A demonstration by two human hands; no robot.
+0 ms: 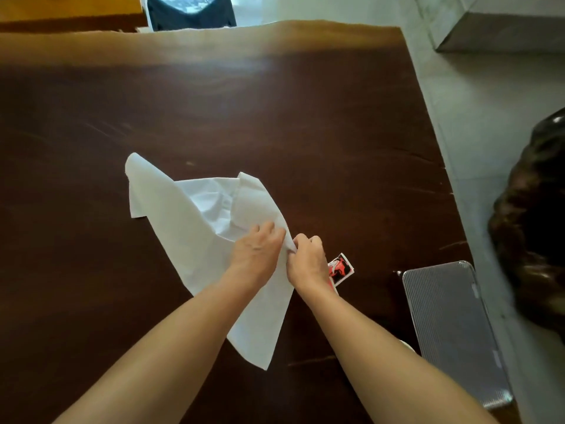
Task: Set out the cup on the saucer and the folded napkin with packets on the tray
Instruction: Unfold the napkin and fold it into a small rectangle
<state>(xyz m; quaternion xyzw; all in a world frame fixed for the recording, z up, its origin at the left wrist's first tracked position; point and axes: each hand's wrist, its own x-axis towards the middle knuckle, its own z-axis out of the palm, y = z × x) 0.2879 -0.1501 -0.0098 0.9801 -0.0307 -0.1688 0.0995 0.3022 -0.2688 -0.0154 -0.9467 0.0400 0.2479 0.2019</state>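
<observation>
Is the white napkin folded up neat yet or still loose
Still loose. The white cloth napkin lies crumpled and partly spread on the dark wooden table, both hands pinching one edge.

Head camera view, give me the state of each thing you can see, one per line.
napkin: unfolded and rumpled on the table, one edge pinched by both hands
left hand: gripping the napkin edge
right hand: gripping the same edge
packet: lying flat on the table, partly hidden by the right hand
tray: holds nothing that shows
table: dark wood
</observation>
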